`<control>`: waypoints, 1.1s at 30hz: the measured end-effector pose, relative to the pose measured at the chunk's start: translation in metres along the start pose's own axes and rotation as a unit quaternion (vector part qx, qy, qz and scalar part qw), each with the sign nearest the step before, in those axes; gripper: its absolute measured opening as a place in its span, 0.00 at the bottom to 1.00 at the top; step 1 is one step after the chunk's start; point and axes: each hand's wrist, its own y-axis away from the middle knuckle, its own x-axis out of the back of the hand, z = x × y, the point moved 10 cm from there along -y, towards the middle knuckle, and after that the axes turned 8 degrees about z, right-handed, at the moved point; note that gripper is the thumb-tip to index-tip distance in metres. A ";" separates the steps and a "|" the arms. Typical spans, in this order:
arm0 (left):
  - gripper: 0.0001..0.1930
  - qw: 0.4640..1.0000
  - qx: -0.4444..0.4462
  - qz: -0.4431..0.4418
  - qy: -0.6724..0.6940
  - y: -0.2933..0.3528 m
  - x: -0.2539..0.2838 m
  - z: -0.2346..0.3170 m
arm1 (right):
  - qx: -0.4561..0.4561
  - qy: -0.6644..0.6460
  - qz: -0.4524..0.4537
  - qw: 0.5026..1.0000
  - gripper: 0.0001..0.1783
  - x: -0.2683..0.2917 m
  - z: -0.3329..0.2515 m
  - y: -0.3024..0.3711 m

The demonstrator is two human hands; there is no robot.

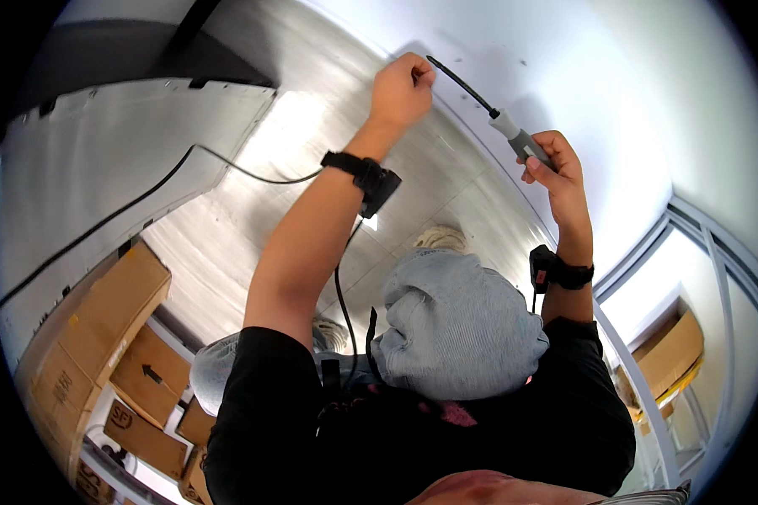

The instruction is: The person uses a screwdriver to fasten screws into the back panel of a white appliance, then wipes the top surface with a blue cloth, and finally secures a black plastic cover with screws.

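Note:
A screwdriver (514, 132) with a grey handle and a long dark shaft is in my right hand (557, 172), fingers wrapped round the handle. Its shaft slants up and left, and the tip ends just beside my left hand (402, 91). The left fingers are curled together close to the white panel (556, 59); whatever they may pinch is hidden. A few small dark marks dot the panel near the shaft. Each wrist wears a black strap with a small dark device, the left one (379, 189) trailing a black cable (185, 156).
My bent knee (463, 328) in pale denim is below my hands, over the grey floor (312, 135). Cardboard boxes (101, 320) are stacked at lower left, beside a pale metal panel (101, 160). To the right stands a metal frame (716, 261) with another box (669, 353).

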 end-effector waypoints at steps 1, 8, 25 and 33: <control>0.03 0.997 0.046 0.019 0.057 0.007 0.014 -0.016 | -0.003 0.002 -0.019 1.000 0.11 -0.012 0.000 -0.004; 0.09 0.898 0.244 0.095 0.354 0.054 0.117 -0.135 | -0.007 0.070 -0.164 0.984 0.12 -0.141 0.001 -0.021; 0.08 0.569 0.236 0.140 0.775 0.066 0.179 -0.166 | 0.032 0.074 -0.221 0.972 0.11 -0.239 0.018 -0.029; 0.09 0.603 0.248 0.156 0.742 0.063 0.168 -0.158 | 0.040 0.071 -0.183 0.980 0.11 -0.226 0.021 -0.020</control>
